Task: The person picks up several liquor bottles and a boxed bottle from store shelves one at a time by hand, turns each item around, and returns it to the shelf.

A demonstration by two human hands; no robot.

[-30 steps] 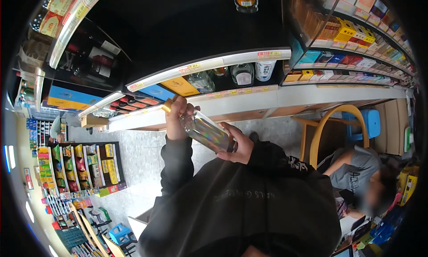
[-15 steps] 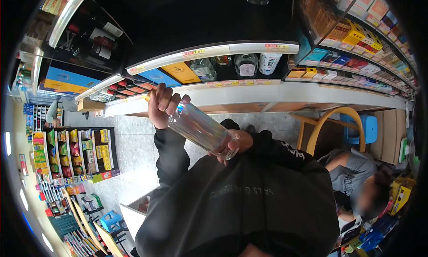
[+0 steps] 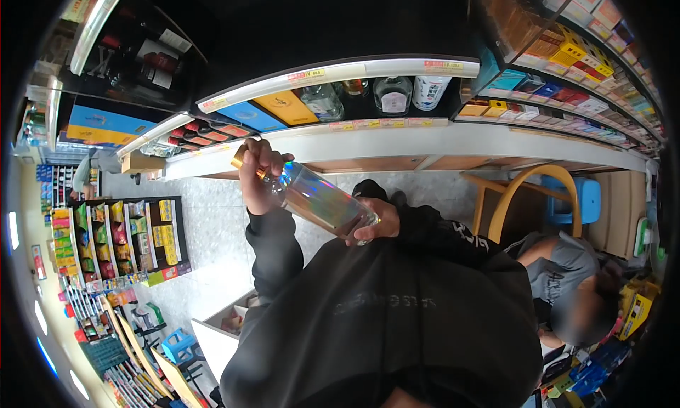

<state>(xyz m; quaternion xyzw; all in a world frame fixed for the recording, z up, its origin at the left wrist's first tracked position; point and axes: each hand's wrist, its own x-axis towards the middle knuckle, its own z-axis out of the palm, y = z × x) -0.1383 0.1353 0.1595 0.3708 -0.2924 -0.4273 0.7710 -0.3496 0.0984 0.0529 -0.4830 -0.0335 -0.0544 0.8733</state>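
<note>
A clear glass bottle (image 3: 322, 197) with a rainbow sheen lies tilted in front of my chest, its gold cap (image 3: 241, 157) toward the upper left. My left hand (image 3: 256, 180) is closed around the neck, just below the cap. At the other end, my right hand (image 3: 382, 220) grips the base, thumb on the near side. Whether liquid is inside I cannot tell. Beyond the hands, a shelf (image 3: 340, 75) with price labels holds a clear bottle (image 3: 322, 102), a dark bottle with a pale label (image 3: 392, 96) and a white patterned bottle (image 3: 431, 91).
Cigarette-style packs (image 3: 545, 89) fill racks at the upper right. A wooden chair (image 3: 535, 173) and a blue stool (image 3: 582, 199) stand at the right, near a person in a grey shirt (image 3: 559, 266). Snack shelves (image 3: 117, 241) are at the left, and a white open drawer (image 3: 216, 344) is below them.
The bottle has turned slightly and moved up a little with both hands. More of its gold cap shows now. The shelf view has shifted slightly upward.
</note>
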